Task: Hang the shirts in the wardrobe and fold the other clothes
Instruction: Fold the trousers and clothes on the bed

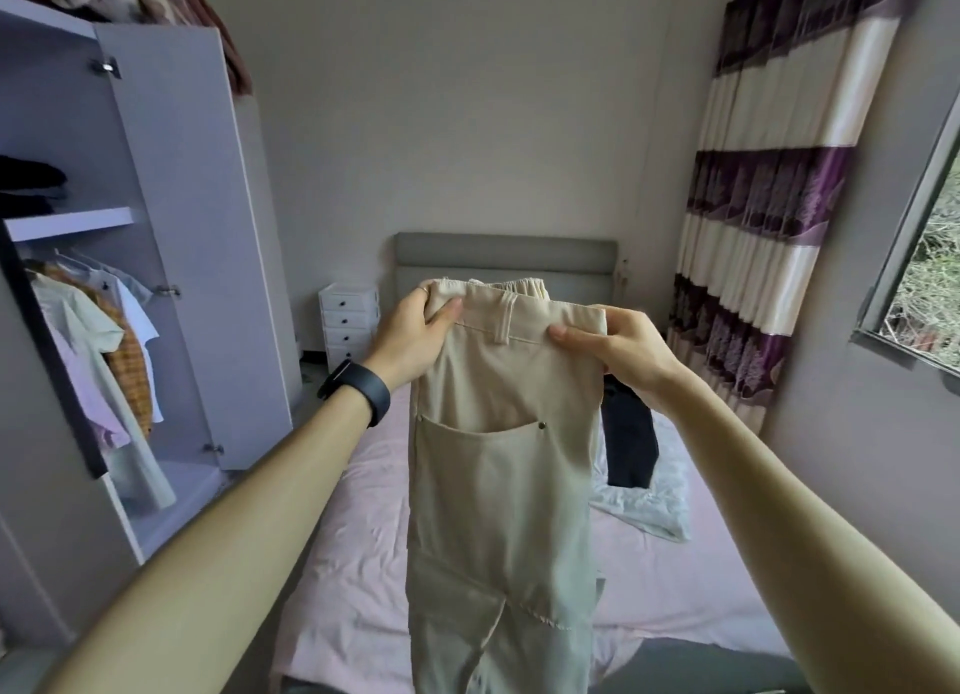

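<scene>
A pair of beige trousers (504,485) hangs in the air over the bed, folded lengthwise with a back pocket facing me. My left hand (415,337) grips the waistband at its left end. My right hand (618,350) pinches the waistband at its right end. The open wardrobe (171,236) stands at the left, with several shirts (98,340) hanging on its rail. On the bed behind the trousers lie a dark garment (631,433) and a pale crumpled garment (649,501).
The bed (353,511) with a pink sheet fills the middle, its grey headboard (504,257) against the far wall. A small white drawer unit (345,324) stands beside it. Folded dark clothes (28,184) lie on a wardrobe shelf. Striped curtain (769,189) and window (930,278) are at the right.
</scene>
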